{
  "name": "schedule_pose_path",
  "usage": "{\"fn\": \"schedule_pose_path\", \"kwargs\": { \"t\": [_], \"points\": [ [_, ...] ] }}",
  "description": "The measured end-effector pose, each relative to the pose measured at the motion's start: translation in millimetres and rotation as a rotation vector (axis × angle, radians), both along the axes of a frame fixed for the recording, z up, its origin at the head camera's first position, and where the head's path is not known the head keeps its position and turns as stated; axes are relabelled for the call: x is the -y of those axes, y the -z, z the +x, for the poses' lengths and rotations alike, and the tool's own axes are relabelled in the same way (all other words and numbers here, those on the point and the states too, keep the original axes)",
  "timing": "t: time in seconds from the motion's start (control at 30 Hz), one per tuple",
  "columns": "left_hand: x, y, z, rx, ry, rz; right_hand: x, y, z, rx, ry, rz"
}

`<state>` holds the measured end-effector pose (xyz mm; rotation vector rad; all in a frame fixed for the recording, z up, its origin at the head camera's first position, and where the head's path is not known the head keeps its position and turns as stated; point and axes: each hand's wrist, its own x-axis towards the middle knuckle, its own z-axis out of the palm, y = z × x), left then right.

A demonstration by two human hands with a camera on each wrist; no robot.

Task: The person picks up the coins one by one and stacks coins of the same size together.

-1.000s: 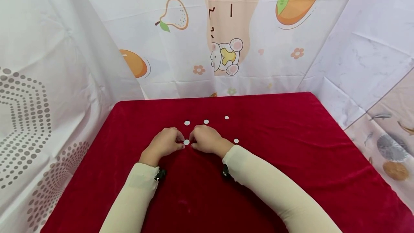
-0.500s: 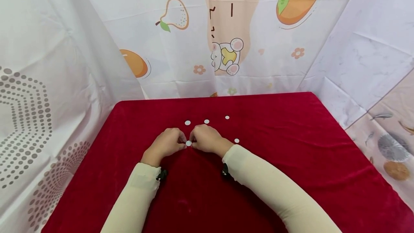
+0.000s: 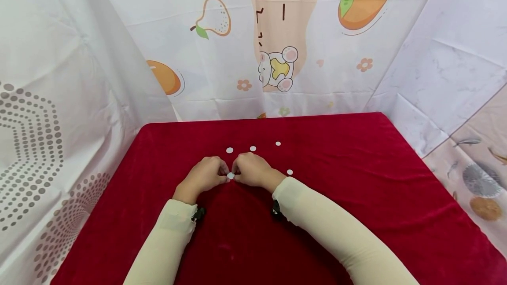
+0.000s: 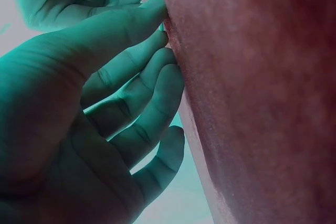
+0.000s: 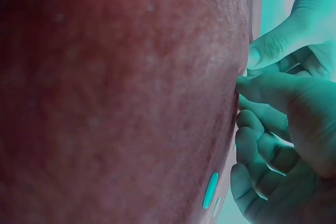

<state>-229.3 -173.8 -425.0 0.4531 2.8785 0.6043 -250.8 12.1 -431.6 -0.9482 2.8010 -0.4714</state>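
Observation:
In the head view a small white disc (image 3: pixel 231 175) lies between both hands at the middle of the red cloth. My left hand (image 3: pixel 203 173) holds its left side with bent fingers and thumb. From the right, my right hand (image 3: pixel 252 169) holds the opposite side the same way. The left wrist view has the left thumb (image 4: pixel 126 30) stretched toward the other hand, its tip low at the cloth, with the remaining fingers curved below it. In the right wrist view the right thumb (image 5: pixel 268 87) reaches the cloth's surface. Fingers hide the disc in both wrist views.
Beyond the hands lie white discs: one at the left (image 3: pixel 229 150), one in the middle (image 3: pixel 253 148) and one farther right (image 3: pixel 278 143). Another disc (image 3: pixel 290 172) sits beside the right wrist. Red cloth (image 3: pixel 356 162) covers the table; printed curtains (image 3: pixel 166 25) surround it.
Since a second ago the disc between the hands has shifted slightly right and nearer. The left hand moved a little right, and the fingers closed in on the disc. The other discs stayed put.

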Motion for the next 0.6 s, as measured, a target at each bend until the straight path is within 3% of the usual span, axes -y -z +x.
{"fn": "schedule_pose_path", "kwargs": {
  "t": [0.27,0.6],
  "points": [
    [0.8,1.4,0.5,-0.008,0.005,-0.02,0.0,3.8,-2.7,0.065,0.004,-0.057],
    [-0.2,3.6,-0.5,0.024,0.014,0.026,2.5,4.3,-2.0,0.05,0.026,-0.041]
  ]
}}
